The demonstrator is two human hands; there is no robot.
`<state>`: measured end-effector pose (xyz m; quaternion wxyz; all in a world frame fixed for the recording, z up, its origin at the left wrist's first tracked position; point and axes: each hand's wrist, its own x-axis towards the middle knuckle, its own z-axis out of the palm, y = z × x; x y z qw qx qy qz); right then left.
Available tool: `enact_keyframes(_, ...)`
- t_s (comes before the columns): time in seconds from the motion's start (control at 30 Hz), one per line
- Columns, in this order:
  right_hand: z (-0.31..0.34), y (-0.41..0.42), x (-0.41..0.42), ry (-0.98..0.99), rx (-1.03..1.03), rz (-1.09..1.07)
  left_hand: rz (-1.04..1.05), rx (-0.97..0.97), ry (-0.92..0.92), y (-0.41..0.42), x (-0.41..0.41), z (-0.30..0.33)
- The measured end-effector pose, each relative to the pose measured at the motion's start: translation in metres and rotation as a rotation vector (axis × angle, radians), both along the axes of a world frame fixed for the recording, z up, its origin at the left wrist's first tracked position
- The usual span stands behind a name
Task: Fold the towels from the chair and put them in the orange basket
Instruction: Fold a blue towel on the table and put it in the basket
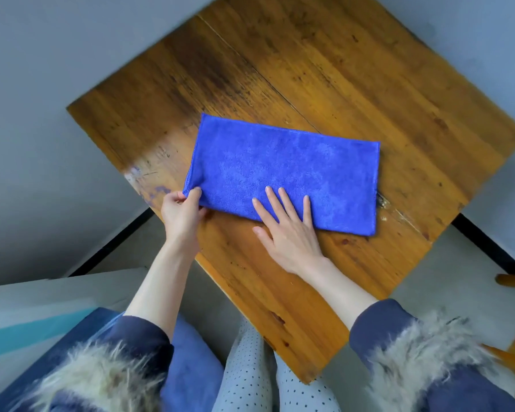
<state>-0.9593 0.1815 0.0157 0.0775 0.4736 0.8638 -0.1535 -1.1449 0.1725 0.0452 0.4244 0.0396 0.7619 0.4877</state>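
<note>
A person, seen from above through a head-worn camera, works at a square wooden table (354, 69) that sits turned like a diamond, one corner pointing at their lap. A single blue towel (286, 171) lies flat on the table, in the half nearest the person and closer to the table's left corner than to its right one. It forms a tidy long rectangle and looks already folded once, judging by the doubled thickness along its near edge. Its long axis runs from the table's left corner toward the right corner, dipping slightly toward the person at the right end; the short ends face left and right. The left hand (180, 212) pinches the towel's near-left corner between thumb and curled fingers, lifting it just off the wood. The right hand (289, 230) lies flat with fingers straight and spread, holding nothing, pressing down on the towel's near edge around the middle of its length. This reads as the set-up for a second fold, probably carrying the left end over toward the right while the flat hand anchors the cloth. The task seems early or midway for this towel: one fold looks done, at least one more seems likely, and placing it remains. No orange basket is in view, and only slivers of wooden furniture at the right edge might be the chair, so how many towels remain cannot be told.
</note>
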Motion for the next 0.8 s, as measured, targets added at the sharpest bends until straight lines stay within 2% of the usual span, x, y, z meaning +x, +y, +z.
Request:
enact_keyframes(0.1, 0.01, -0.007, 0.018, 0.155, 0.026, -0.134, 0.031, 0.112, -0.131, 0.0, -0.001, 0.005)
enact_keyframes(0.2, 0.014, -0.017, 0.052, 0.255, 0.046, -0.255, 0.007, 0.156, -0.076, 0.002, 0.014, 0.016)
enact_keyframes(0.27, 0.018, -0.021, 0.075, 0.33, 0.036, -0.343, -0.06, 0.175, 0.054, 0.007, 0.034, 0.03)
enact_keyframes(0.37, 0.025, -0.019, 0.102, 0.413, 0.04, -0.45, -0.281, 0.272, 0.314, 0.013, 0.073, 0.056)
enact_keyframes(0.43, 0.029, -0.015, 0.117, 0.49, 0.046, -0.506, -0.446, 0.352, 0.409, 0.016, 0.102, 0.069)
enact_keyframes(0.5, 0.03, -0.007, 0.129, 0.616, 0.004, -0.657, -0.597, 0.395, 0.51, 0.019, 0.134, 0.068)
enact_keyframes(0.57, 0.03, 0.001, 0.138, 0.765, -0.15, -0.887, -0.766, 0.385, 0.646, 0.02, 0.164, 0.051)
enact_keyframes(0.63, 0.027, 0.008, 0.144, 0.899, -0.31, -1.017, -0.956, 0.301, 0.782, 0.018, 0.187, 0.026)
enact_keyframes(0.73, 0.025, 0.017, 0.154, 0.963, -0.45, -1.045, -1.16, 0.229, 0.934, 0.016, 0.203, -0.002)
enact_keyframes(0.8, 0.024, 0.026, 0.159, 0.972, -0.513, -1.033, -1.162, 0.231, 1.036, 0.016, 0.205, -0.008)
